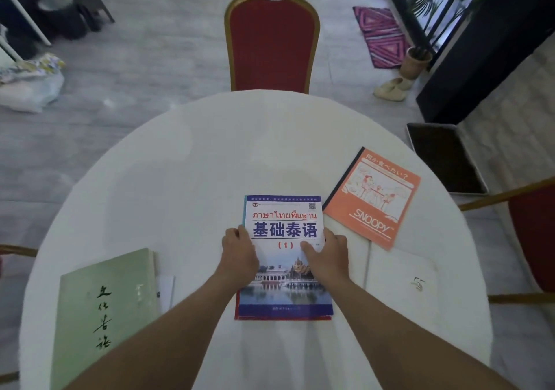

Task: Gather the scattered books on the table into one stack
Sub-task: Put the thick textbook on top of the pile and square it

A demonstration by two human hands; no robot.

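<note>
A blue and white Thai textbook (283,218) lies flat in the middle of the round white table (186,161), on top of a red-edged book whose edge shows below it. My left hand (238,251) grips its left edge and my right hand (326,254) grips its right edge, thumb on the cover. An orange Snoopy notebook (374,197) lies tilted to the right. A green book with black brush writing (105,314) lies at the near left, over a thin white item. A white book (402,281) rests at the near right.
A red chair with a gold frame (271,41) stands at the table's far side. Another red chair (531,233) is at the right edge. A dark tray (444,158) lies on the floor at right, with a potted plant (416,59) and pink mat beyond.
</note>
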